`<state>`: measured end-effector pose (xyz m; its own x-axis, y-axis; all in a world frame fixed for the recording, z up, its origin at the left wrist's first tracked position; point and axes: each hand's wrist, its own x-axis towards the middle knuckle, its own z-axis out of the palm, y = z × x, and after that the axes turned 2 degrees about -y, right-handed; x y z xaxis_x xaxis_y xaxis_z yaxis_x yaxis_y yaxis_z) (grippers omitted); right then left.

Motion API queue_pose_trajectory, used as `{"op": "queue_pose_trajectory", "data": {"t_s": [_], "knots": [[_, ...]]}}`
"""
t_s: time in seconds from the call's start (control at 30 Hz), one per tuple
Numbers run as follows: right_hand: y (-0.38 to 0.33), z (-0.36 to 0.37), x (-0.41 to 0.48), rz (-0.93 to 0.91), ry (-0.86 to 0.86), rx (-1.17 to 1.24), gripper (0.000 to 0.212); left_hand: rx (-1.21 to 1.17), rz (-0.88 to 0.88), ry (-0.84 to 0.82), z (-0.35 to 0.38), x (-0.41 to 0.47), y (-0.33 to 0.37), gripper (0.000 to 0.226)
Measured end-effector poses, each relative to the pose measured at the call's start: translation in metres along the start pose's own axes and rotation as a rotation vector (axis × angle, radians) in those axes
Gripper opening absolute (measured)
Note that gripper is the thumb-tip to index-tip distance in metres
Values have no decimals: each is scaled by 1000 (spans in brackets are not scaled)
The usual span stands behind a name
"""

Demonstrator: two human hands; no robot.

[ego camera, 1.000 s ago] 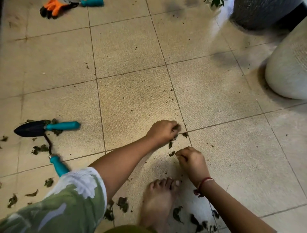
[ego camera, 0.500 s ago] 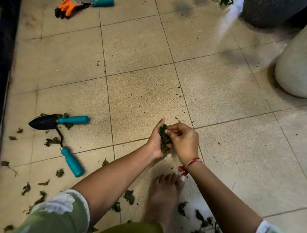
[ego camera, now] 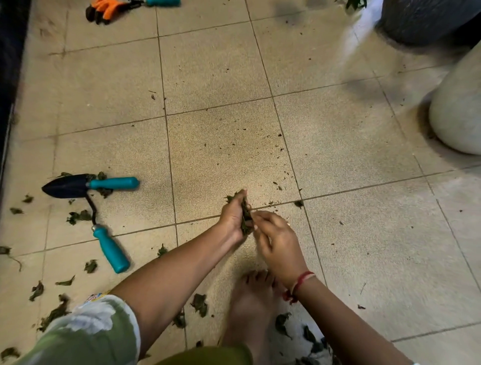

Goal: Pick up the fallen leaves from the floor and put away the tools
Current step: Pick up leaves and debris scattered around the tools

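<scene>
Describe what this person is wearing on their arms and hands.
The left hand and right hand are bare, without gloves. The left arm has a short green sleeve with white blotchy patterning. A red thread bracelet circles the right wrist.

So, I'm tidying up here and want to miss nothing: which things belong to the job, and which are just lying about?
Job:
leaf clump in the left hand
loose leaves on the floor
trowel
bent-shaft tool
orange gloves
teal handle beside them

Just lying about:
white pot
dark pot
</scene>
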<state>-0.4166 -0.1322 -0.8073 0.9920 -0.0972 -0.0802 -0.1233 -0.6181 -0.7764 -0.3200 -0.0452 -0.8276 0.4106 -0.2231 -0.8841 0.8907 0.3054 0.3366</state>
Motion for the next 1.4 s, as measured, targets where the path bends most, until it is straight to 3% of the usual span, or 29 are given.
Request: {"op": "queue_pose_trajectory", "data": {"t_s": [0.07,0.17,0.23,0.37,0.5,0.63,0.9,0.97,1.07,1.4], "knots": [[16,-6,-3,67,67,-36,36,-22,-6,-20,-6,3,6,33],[46,-24,1,326,106,-169,65,-22,3,-46,-9,4,12,34],[68,-32,8,380,54,-292,78,-19,7,-55,-11,5,14,32],[76,-13,19,194,-216,-549,84,-1,7,-35,-19,4,16,34],[60,17,43,-51,-317,-651,79,-56,15,-40,-28,3,20,29],[59,23,84,-55,-234,-728,72,-72,24,-28,-40,2,28,30],[77,-39,178,134,12,-510,70,-110,16,-36,-62,9,49,31],[77,-50,208,153,-49,-501,72,-119,20,-45,-62,10,53,32],[71,-44,216,-26,-251,-578,74,-138,17,-47,-62,10,60,33],[46,4,49,-556,-842,-577,74,-195,-22,-13,-38,12,50,33]]}}
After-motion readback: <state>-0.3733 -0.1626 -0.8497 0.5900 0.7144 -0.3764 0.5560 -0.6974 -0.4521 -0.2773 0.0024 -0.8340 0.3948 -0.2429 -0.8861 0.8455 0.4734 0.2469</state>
